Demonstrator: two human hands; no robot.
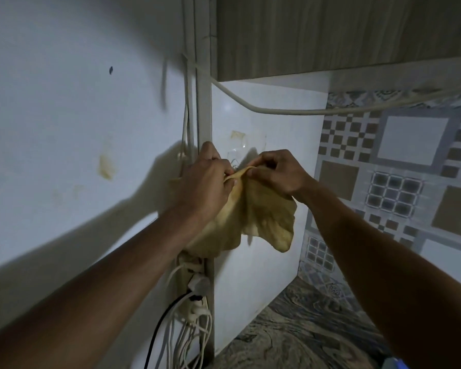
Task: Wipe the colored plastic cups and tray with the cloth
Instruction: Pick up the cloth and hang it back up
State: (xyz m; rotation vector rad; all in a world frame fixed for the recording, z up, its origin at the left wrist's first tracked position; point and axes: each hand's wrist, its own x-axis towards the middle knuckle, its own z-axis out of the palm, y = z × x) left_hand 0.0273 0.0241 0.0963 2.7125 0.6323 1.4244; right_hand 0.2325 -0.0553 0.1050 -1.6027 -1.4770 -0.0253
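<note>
Cloth [253,217], a soft yellow rag with a limp, crumpled drape, hangs from our two hands up against the white wall panel [272,145], its lower edge falling in loose rounded folds. Our left hand [205,185] grips the top edge of it with the fingers curled in and the thumb pressed to the fabric; our right hand [274,174] pinches the same edge just beside it, fingertips bunched tight on a small fold. Both hands meet right at a clear plastic adhesive hook [237,158] stuck to the glossy panel, though we cannot tell whether the rag is caught on it. Both bare forearms reach in from the near corners.

Left of the panel runs a narrow white corner trim [204,107] with thin cords beside it, and further left is a matt painted wall [64,115] with a yellowish stain [107,167] and a small dark mark. A thick pale cable [290,110] sags across the panel from the trim to the far right. Above sits a wood-grain cabinet [330,33]. On the right, the wall tiles [399,166] carry a grey and brown pattern of squares and checks. Low down, a white power strip [194,286] holds several plugs, with white leads and one black one trailing downward. A dark veined stone countertop [304,328] lies below the tiles
</note>
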